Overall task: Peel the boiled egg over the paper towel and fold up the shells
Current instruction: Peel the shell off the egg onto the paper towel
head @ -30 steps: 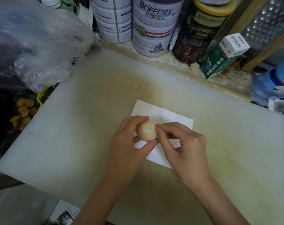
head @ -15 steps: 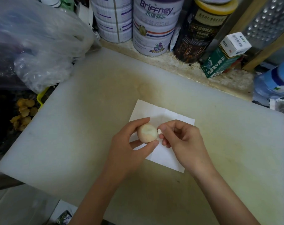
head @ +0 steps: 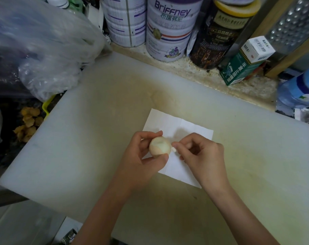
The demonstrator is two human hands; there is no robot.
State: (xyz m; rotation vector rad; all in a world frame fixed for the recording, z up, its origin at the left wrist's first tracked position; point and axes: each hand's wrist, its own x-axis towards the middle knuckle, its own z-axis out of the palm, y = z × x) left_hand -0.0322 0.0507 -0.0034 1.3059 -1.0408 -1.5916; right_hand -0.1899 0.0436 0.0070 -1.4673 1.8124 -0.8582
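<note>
The right hand point(head: 201, 156) has slipped off the top of the egg point(head: 160, 145) since a second ago. It now sits just beside the egg, thumb and forefinger pinched on a small white shell chip point(head: 174, 149), the other fingers curled. The left hand point(head: 141, 156) grips the egg between thumb and fingertips, over the paper towel point(head: 182, 126) that lies beneath both hands.
</note>
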